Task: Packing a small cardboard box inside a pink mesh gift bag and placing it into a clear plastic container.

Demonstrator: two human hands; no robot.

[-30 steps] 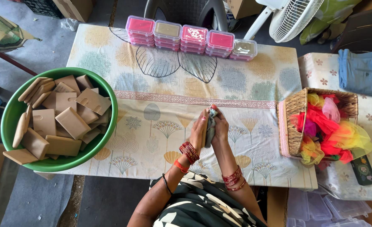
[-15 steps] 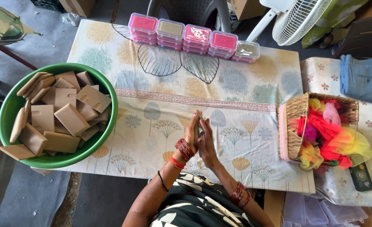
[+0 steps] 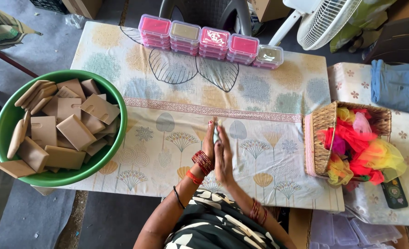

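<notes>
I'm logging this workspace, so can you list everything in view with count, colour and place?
basin: one, green, table's left end
slabs: many, tan, piled in the basin
boxes: five stacks, pink and clear, along the table's far edge
basket: one, woven, pink-trimmed, table's right end
fabric pieces: many, red, yellow and pink, in the basket
tablecloth: one, pale with tree print, covering the table
fan: one, white, top right
jeans: one, blue, folded at far right
hands: two, pressed together around something small, over the table's near middle
</notes>
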